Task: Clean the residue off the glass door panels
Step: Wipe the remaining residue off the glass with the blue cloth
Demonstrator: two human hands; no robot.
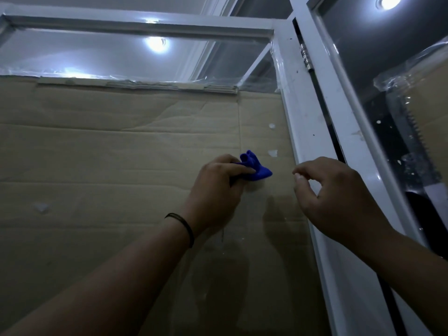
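Blue cloth (254, 167) bunched at frame center, pressed to the glass panel (145, 154), poking out upper right of the left hand (215, 190) grip curled around it. Right hand (332, 197) beside, fingers loosely curled, holding nothing, near the white door frame (295, 122).

No legible text, label, brand, number or sign is showing on any surface in the head view.
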